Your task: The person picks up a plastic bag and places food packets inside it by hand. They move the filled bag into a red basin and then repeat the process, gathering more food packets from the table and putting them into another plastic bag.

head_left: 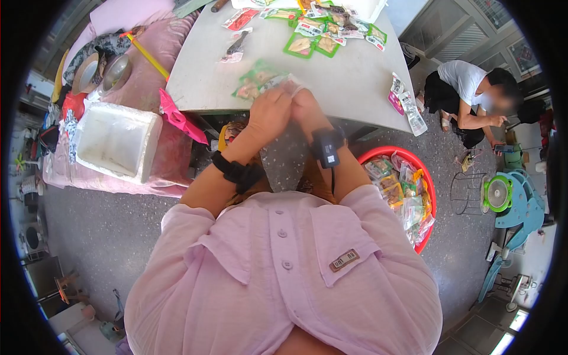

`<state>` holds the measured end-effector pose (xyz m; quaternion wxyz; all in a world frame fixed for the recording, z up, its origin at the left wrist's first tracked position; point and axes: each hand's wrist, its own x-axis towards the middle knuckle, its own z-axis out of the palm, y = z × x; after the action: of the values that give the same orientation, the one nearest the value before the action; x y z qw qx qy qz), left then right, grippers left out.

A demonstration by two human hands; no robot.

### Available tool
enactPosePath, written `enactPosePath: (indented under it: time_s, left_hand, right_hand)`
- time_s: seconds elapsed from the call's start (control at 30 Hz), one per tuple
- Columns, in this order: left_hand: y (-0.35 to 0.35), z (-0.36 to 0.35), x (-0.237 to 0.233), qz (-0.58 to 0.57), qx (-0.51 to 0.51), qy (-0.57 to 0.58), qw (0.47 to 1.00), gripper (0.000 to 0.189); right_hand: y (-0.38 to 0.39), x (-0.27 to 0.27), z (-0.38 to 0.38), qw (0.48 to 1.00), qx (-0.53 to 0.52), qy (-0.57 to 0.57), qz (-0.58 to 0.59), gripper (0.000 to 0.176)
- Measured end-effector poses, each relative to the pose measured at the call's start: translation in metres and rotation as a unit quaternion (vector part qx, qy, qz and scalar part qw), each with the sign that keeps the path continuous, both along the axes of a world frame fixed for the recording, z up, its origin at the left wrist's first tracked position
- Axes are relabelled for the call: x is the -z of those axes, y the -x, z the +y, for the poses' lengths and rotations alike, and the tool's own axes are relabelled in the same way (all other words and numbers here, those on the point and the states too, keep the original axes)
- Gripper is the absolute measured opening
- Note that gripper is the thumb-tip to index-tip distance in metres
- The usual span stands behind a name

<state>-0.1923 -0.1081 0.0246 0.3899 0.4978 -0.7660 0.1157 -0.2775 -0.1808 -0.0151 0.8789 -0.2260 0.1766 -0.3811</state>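
Observation:
Both hands are close together over the front edge of the pale table. My left hand has its fingers curled against a clear and green packet. My right hand is closed at the clear end of plastic beside it, almost touching the left. Exactly what lies between the fingertips is hidden. Farther back on the table are a dark-filled packet, a red packet and a pile of green-edged packets. Silver and pink packets lie at the right edge.
A red basin full of packets stands on the floor at the right. A white foam box and metal bowls rest on a pink cloth at the left. Another person crouches at the right, near a green fan.

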Motion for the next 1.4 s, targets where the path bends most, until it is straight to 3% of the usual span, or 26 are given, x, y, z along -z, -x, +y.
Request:
enactPosePath:
  time_s: [0.07, 0.17, 0.27, 0.3, 0.37, 0.43, 0.47, 0.57, 0.67, 0.77, 0.8, 0.87, 0.97, 1.07, 1.17, 1.3, 1.37, 1.4]
  left_hand:
    - [-0.002, 0.001, -0.005, 0.006, 0.028, -0.03, 0.999, 0.004]
    - [-0.001, 0.001, -0.001, 0.005, 0.052, -0.072, 0.996, 0.006]
    - [0.008, -0.004, 0.013, 0.008, 0.038, -0.075, 0.996, 0.008]
    - [0.012, -0.003, 0.014, 0.002, 0.019, -0.09, 0.996, 0.008]
    - [0.014, -0.002, 0.015, 0.005, -0.009, -0.088, 0.996, 0.01]
    - [0.017, 0.004, 0.019, 0.021, -0.022, -0.063, 0.998, 0.016]
    - [0.019, 0.007, 0.021, 0.019, -0.017, -0.067, 0.997, 0.021]
    - [0.019, 0.017, 0.024, 0.007, -0.013, -0.066, 0.998, 0.037]
    - [0.021, 0.021, 0.026, -0.016, -0.012, -0.028, 0.999, 0.047]
    - [0.013, 0.013, 0.042, -0.04, -0.004, 0.025, 0.999, 0.047]
    - [0.013, 0.011, 0.044, -0.042, 0.001, 0.033, 0.999, 0.044]
    - [0.01, 0.008, 0.047, -0.049, 0.01, 0.037, 0.998, 0.038]
    - [0.004, 0.006, 0.045, -0.052, 0.017, 0.019, 0.998, 0.027]
    - [-0.001, 0.002, 0.028, -0.023, 0.024, 0.006, 0.999, 0.017]
    - [-0.011, -0.014, 0.005, 0.029, 0.045, 0.002, 0.999, 0.009]
    - [-0.032, -0.05, -0.038, 0.11, 0.047, -0.082, 0.989, 0.011]
    - [-0.039, -0.062, -0.065, 0.17, 0.046, -0.161, 0.971, 0.014]
    - [-0.041, -0.065, -0.08, 0.204, 0.043, -0.208, 0.956, 0.016]
  right_hand:
    - [-0.001, -0.007, 0.001, 0.998, 0.024, -0.062, -0.013, 0.015]
    - [0.006, 0.008, 0.006, 0.99, 0.052, 0.121, 0.047, 0.014]
    - [0.015, 0.001, 0.01, 0.993, 0.061, 0.056, 0.084, 0.022]
    - [0.019, 0.007, 0.011, 0.971, 0.084, 0.166, 0.149, 0.02]
    - [0.027, 0.022, 0.004, 0.875, 0.126, 0.382, 0.268, 0.018]
    - [0.031, -0.003, 0.009, 0.966, 0.1, 0.153, 0.184, 0.017]
    - [0.034, -0.01, 0.012, 0.986, 0.085, 0.032, 0.138, 0.017]
    - [0.05, -0.001, 0.011, 0.998, 0.034, -0.049, 0.015, 0.017]
    - [0.07, 0.048, -0.006, 0.971, 0.038, 0.219, 0.093, 0.021]
    - [0.085, 0.009, 0.01, 0.954, 0.115, 0.096, 0.259, 0.024]
    - [0.087, 0.01, 0.01, 0.898, 0.183, 0.169, 0.362, 0.026]
    - [0.092, 0.018, 0.005, 0.725, 0.303, 0.301, 0.54, 0.03]
    - [0.101, 0.035, -0.009, 0.591, 0.281, 0.507, 0.561, 0.034]
    - [0.102, 0.015, -0.009, 0.655, 0.145, 0.494, 0.553, 0.039]
    - [0.103, 0.014, -0.03, 0.604, 0.181, 0.564, 0.534, 0.037]
    - [0.092, -0.054, -0.023, 0.663, 0.15, 0.517, 0.519, 0.03]
    - [0.088, -0.083, -0.021, 0.671, 0.115, 0.503, 0.532, 0.025]
    - [0.087, -0.087, -0.025, 0.635, 0.133, 0.54, 0.535, 0.022]
